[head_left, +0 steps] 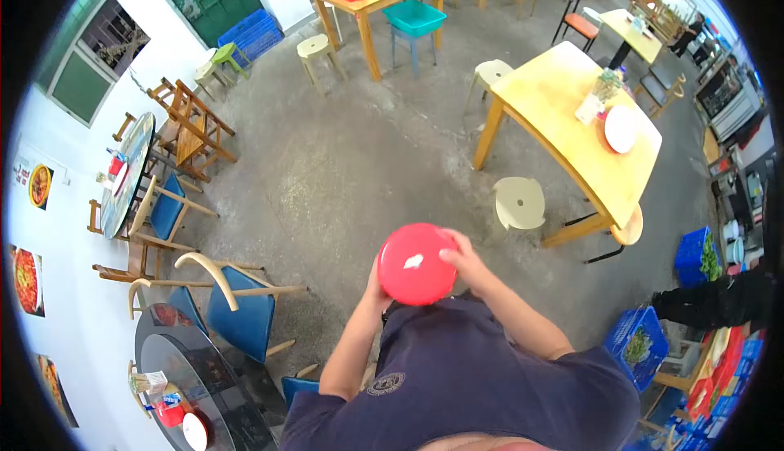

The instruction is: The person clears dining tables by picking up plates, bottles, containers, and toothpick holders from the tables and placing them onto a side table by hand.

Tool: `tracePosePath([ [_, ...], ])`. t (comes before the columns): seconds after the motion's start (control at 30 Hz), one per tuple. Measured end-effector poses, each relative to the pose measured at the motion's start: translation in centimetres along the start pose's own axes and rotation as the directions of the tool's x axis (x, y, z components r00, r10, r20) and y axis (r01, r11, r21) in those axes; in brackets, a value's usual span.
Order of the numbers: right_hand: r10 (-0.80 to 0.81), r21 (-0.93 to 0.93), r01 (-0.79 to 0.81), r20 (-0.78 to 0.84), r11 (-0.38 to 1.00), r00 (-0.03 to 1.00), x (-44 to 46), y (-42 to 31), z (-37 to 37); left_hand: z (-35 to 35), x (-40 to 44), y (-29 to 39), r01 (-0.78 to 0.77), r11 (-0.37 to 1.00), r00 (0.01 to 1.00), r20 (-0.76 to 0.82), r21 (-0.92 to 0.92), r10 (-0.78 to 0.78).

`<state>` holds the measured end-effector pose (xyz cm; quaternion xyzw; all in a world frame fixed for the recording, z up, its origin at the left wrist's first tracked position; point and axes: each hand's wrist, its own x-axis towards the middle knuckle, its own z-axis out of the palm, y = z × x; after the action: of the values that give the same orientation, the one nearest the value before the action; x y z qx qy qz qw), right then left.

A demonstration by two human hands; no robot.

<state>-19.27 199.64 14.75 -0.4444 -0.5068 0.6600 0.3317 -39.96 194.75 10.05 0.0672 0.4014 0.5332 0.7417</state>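
A round red plastic container [408,278] is held up in front of my waist, its flat top facing the camera. In the middle of that top shows a small white piece that looks like tissue. My left hand [376,288] grips the left side, its fingers mostly hidden beneath the edge. On the right side my right hand [464,260] is closed around the rim, with the thumb lying over the top. The underside of the container is hidden.
To the right stands a yellow wooden table [555,96] with white plates [621,129], a stool [519,203] beside it. A dark round table [175,361] and blue chairs [241,312] are at left. A green basin [415,17] sits ahead. Blue baskets [637,345] and a person's dark-clothed leg [710,302] are at right.
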Motion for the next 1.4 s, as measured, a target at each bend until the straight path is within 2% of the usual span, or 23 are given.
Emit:
tracePosePath([
  [0.03, -0.011, 0.075, 0.012, -0.017, 0.997, 1.000, 2.0, -0.2, -0.2, 0.6, 1.6, 1.9, 0.012, 0.997, 0.999, -0.040, 0.077, -0.009],
  [0.07, 0.060, 0.180, -0.053, -0.034, 0.982, 0.998, 4.1, -0.8, -0.7, 1.3, 2.7, 3.5, 0.025, 0.995, 0.997, -0.079, 0.093, -0.018],
  [0.13, 0.060, 0.334, -0.053, -0.009, 0.941, 0.998, 8.4, -2.3, -1.4, 3.8, 5.9, 6.9, 0.034, 0.991, 0.990, -0.141, 0.132, -0.015],
  [0.17, 0.056, 0.391, -0.052, 0.002, 0.919, 0.998, 10.2, -2.7, -1.7, 3.8, 7.6, 7.8, 0.032, 0.993, 0.992, -0.121, 0.114, -0.018],
  [0.23, 0.111, 0.353, -0.112, 0.021, 0.929, 0.994, 13.5, -2.6, -2.3, 3.5, 9.9, 8.7, 0.033, 0.996, 0.996, -0.080, 0.080, -0.027],
  [0.37, 0.252, 0.281, -0.268, 0.095, 0.921, 0.963, 21.6, -1.0, -3.9, 1.5, 16.4, 8.7, 0.018, 0.996, 0.995, -0.101, -0.087, -0.026],
  [0.4, 0.270, 0.242, -0.280, 0.075, 0.929, 0.960, 23.9, -1.2, -4.3, 2.1, 18.1, 10.3, 0.027, 0.999, 0.992, -0.119, -0.035, -0.031],
  [0.47, 0.182, 0.094, -0.187, 0.061, 0.978, 0.981, 29.4, -3.8, -5.3, 4.6, 21.0, 13.8, 0.054, 0.996, 0.987, -0.158, 0.066, -0.043],
  [0.5, 0.144, 0.021, -0.145, 0.056, 0.989, 0.988, 32.2, -5.1, -5.9, 5.8, 23.4, 16.0, 0.066, 0.996, 0.987, -0.153, 0.059, -0.056],
  [0.57, 0.138, 0.101, -0.145, 0.077, 0.984, 0.987, 38.6, -8.2, -6.9, 8.5, 27.6, 21.0, 0.105, 0.993, 0.982, -0.162, 0.047, -0.096],
  [0.6, 0.106, 0.062, -0.110, 0.057, 0.992, 0.993, 41.6, -9.3, -7.5, 10.2, 29.6, 23.3, 0.064, 0.996, 0.983, -0.177, 0.063, -0.052],
  [0.7, -0.026, 0.034, 0.025, 0.032, 0.999, 0.999, 49.8, -13.0, -9.5, 10.6, 37.1, 28.8, -0.106, 0.977, 0.993, -0.028, 0.185, 0.113],
  [0.77, -0.037, 0.048, 0.036, 0.013, 0.998, 0.999, 52.9, -14.9, -10.4, 11.3, 40.7, 32.4, 0.019, 0.985, 1.000, -0.004, 0.172, -0.018],
  [0.83, -0.001, 0.080, 0.004, -0.036, 0.997, 0.999, 56.5, -16.6, -11.5, 13.0, 44.3, 33.8, -0.140, 0.925, 0.990, 0.036, 0.352, 0.136],
  [0.97, 0.153, 0.083, -0.146, -0.092, 0.986, 0.984, 62.6, -15.9, -14.1, 14.9, 50.9, 35.4, 0.031, 0.972, 0.999, -0.034, 0.232, -0.024],
  [1.03, 0.243, 0.185, -0.217, -0.127, 0.958, 0.962, 65.5, -14.1, -15.2, 15.4, 54.9, 36.0, 0.133, 0.976, 0.990, -0.062, 0.175, -0.124],
  [1.07, 0.273, 0.231, -0.238, -0.137, 0.943, 0.952, 67.3, -13.1, -15.9, 16.6, 56.0, 37.0, 0.229, 0.939, 0.969, -0.149, 0.257, -0.196],
  [1.1, 0.303, 0.275, -0.255, -0.146, 0.927, 0.942, 69.2, -13.4, -16.4, 16.6, 58.4, 38.0, 0.217, 0.939, 0.974, -0.119, 0.267, -0.192],
  [1.17, 0.256, 0.258, -0.197, -0.216, 0.946, 0.942, 73.5, -14.4, -17.8, 16.1, 63.3, 39.6, 0.196, 0.939, 0.981, -0.060, 0.281, -0.187],
  [1.23, 0.203, 0.264, -0.128, -0.276, 0.956, 0.939, 78.2, -15.9, -18.7, 17.5, 69.0, 43.6, 0.259, 0.933, 0.961, 0.027, 0.249, -0.274],
  [1.3, 0.176, 0.299, -0.070, -0.346, 0.952, 0.922, 83.5, -18.2, -19.6, 19.9, 74.9, 48.0, 0.200, 0.910, 0.973, 0.039, 0.363, -0.229],
  [1.4, 0.135, 0.334, 0.026, -0.451, 0.942, 0.883, 89.1, -20.7, -21.3, 21.3, 84.7, 53.6, 0.284, 0.780, 0.912, 0.093, 0.558, -0.399],
])
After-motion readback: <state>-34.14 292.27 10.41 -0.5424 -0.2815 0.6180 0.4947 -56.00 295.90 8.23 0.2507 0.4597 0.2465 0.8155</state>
